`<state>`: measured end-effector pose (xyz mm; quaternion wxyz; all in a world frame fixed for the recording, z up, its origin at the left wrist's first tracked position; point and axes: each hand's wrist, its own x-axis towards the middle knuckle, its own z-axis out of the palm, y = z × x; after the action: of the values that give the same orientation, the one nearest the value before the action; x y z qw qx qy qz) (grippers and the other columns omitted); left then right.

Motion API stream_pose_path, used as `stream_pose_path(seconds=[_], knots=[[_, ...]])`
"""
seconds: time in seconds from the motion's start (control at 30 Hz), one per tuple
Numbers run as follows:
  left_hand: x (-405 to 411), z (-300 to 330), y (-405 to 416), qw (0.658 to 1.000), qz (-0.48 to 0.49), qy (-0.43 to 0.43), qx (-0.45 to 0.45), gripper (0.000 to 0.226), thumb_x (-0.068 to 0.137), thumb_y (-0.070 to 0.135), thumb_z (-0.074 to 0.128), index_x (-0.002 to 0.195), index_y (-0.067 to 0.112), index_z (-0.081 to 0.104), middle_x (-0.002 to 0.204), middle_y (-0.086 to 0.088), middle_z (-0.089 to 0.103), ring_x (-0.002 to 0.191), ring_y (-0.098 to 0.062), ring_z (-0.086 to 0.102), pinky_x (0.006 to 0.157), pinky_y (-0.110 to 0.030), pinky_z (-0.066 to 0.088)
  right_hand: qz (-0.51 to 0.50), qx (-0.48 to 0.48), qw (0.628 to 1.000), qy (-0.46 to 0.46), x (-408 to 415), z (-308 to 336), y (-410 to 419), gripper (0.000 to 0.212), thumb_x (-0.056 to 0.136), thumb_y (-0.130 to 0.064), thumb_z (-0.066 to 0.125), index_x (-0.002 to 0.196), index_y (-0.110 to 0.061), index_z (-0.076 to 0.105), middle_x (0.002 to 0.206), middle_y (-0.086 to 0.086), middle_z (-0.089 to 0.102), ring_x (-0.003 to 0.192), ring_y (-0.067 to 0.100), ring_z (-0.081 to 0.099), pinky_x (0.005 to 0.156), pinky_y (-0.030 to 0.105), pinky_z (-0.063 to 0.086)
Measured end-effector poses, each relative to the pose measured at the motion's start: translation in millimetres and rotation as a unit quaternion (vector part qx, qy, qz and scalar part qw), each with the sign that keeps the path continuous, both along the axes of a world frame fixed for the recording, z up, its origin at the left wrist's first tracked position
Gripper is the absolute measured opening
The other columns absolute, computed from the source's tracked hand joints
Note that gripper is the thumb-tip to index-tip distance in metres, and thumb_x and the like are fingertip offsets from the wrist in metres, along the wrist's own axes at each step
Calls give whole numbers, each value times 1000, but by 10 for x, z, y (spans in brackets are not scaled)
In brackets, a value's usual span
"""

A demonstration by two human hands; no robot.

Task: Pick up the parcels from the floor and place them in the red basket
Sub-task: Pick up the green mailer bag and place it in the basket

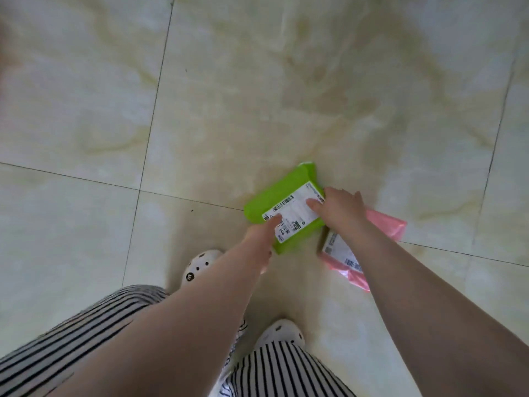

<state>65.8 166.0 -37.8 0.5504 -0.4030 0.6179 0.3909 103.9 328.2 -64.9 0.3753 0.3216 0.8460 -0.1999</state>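
- Gripping the green parcel point(286, 207) at lower centre, both hands, left hand point(262, 233) and right hand point(340, 209), pinch its ends.
- Next, I judge: lift it; the pink parcel point(380, 227) waits; no basket in view.

bare tiled floor point(257, 81) open beyond green parcel point(286, 196), pink parcel point(392, 224) just right

A glossy floor of large pale cream marble-look tiles point(257, 96) with tan veining spreads in every direction around the hands. Thin dark grout lines point(154, 110) cross just left of the hands, and another runs beyond them to the right. Soft, even light gives a faint sheen.
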Motion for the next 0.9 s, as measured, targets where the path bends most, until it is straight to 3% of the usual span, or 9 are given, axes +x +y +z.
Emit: stream_pose_path(seconds=[0.07, 0.13, 0.27, 0.37, 0.43, 0.5, 0.6, 0.7, 0.9], knots=[[-48, 51, 47, 999, 25, 17, 17, 39, 91, 38, 61, 123, 16, 57, 117, -6, 65, 103, -25, 60, 86, -33, 43, -28, -7, 999, 35, -23, 85, -56, 49, 96, -48, 48, 122, -8, 55, 121, 16, 65, 117, 34, 57, 108, 43, 31], [-123, 227, 72, 996, 32, 79, 11, 36, 93, 36, 60, 121, 16, 49, 116, -6, 64, 104, -26, 61, 88, -37, 45, -136, -30, 984, 113, -55, 337, -130, 44, 94, -41, 55, 120, -5, 55, 118, 18, 66, 111, 36, 60, 94, 40, 44], [-349, 929, 35, 975, -37, 219, 2, 47, 90, 39, 62, 124, 20, 36, 126, -9, 58, 103, -27, 61, 86, -40, 48, -375, -98, 886, 254, -163, 1180, -274, 30, 93, -33, 62, 111, -11, 54, 105, 6, 66, 91, 23, 64, 65, 25, 42], [-501, 1716, -69, 959, -61, 277, 29, 45, 90, 36, 63, 124, 20, 40, 119, -12, 63, 88, -21, 64, 83, -35, 51, -462, -154, 822, 295, -216, 1958, -361, 34, 90, -33, 68, 111, -10, 52, 99, 4, 65, 75, 8, 59, 52, 9, 43], [-541, 2223, -145, 955, -36, 288, 61, 37, 91, 31, 63, 119, 19, 43, 109, -9, 70, 79, -15, 67, 74, -28, 53, -499, -182, 792, 301, -212, 2437, -419, 41, 88, -32, 71, 117, -10, 51, 90, -1, 63, 71, 5, 58, 55, 7, 46], [-575, 2797, -244, 952, -13, 295, 81, 31, 92, 29, 63, 116, 18, 47, 100, -6, 72, 70, -7, 70, 62, -23, 56, -526, -216, 767, 298, -217, 2985, -486, 44, 86, -31, 72, 121, -15, 51, 89, -1, 65, 71, 9, 61, 68, 23, 53], [-595, 3709, -390, 948, 42, 295, 108, 27, 92, 25, 63, 115, 16, 51, 102, -8, 72, 86, -17, 72, 79, -38, 60, -530, -246, 749, 312, -228, 3885, -634, 44, 87, -28, 72, 124, -11, 57, 103, 10, 72, 87, 23, 70, 85, 39, 57], [-563, 4640, -562, 938, 92, 307, 134, 19, 93, 19, 62, 108, 14, 53, 99, -9, 70, 83, -19, 69, 74, -35, 59, -530, -259, 739, 326, -193, 4767, -839, 36, 86, -30, 73, 117, -16, 62, 105, 9, 74, 99, 28, 71, 91, 50, 56], [-519, 6094, -1066, 909, 150, 345, 181, 23, 92, 20, 63, 113, 11, 57, 106, -11, 68, 79, -18, 66, 72, -30, 56, -490, -303, 721, 386, -205, 6216, -1260, 18, 89, -24, 69, 106, -20, 64, 96, 3, 74, 82, 15, 71, 81, 37, 58]])
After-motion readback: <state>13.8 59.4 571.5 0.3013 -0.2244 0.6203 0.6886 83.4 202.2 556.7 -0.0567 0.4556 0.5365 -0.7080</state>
